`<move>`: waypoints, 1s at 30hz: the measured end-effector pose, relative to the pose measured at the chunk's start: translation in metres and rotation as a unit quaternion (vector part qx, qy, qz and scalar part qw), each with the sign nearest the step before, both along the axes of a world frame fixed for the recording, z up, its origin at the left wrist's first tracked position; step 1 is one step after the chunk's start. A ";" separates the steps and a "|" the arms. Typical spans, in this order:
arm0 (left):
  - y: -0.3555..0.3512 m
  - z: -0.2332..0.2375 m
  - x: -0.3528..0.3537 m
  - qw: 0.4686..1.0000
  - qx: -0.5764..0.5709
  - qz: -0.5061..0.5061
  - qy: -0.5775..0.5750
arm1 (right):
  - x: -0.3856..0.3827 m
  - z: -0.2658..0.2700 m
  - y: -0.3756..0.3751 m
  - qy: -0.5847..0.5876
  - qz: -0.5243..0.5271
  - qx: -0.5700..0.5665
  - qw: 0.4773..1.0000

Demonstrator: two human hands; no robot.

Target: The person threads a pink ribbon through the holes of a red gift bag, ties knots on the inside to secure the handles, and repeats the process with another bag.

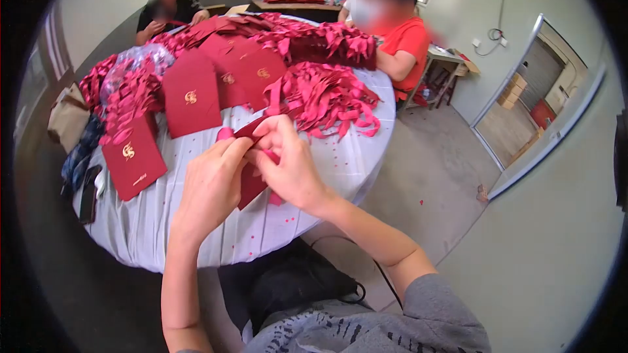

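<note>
Both of my hands are raised over the near side of the table, close together. My left hand [214,180] has its fingers closed on the edge of a dark red card envelope [252,188]. On the other side of that envelope, my right hand [289,162] pinches with thumb and fingers. Bits of pink ribbon [225,133] show by my fingertips; how the ribbon runs through the envelope is hidden. Beyond my hands lies a loose heap of pink ribbons [330,98]. Several finished-looking red envelopes [191,97] with gold emblems lie flat, and another red envelope [135,160] lies to the left.
A round table with a white cloth [137,235] carries piles of ribboned envelopes [314,42] and a clear plastic bag [140,62]. A phone [89,194] lies at the left edge. Across the table sit people, one in a red shirt [405,42]. A doorway [523,104] stands right.
</note>
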State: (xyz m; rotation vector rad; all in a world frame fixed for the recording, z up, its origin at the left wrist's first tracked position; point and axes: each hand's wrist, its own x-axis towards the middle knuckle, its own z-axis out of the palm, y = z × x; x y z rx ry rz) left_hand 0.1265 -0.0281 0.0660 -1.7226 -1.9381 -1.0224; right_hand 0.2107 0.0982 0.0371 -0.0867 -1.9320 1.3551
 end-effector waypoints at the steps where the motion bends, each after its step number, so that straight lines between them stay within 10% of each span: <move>1: -0.002 -0.001 -0.003 1.000 -0.005 -0.007 0.001 | -0.001 0.000 -0.001 -0.007 0.006 -0.015 1.000; 13: -0.014 -0.008 -0.015 0.998 0.009 0.054 -0.013 | 0.001 0.044 0.012 -0.058 -0.091 0.522 0.846; 30: -0.009 -0.013 -0.019 0.994 0.046 -0.028 -0.094 | -0.023 0.023 0.035 0.018 0.035 0.546 0.837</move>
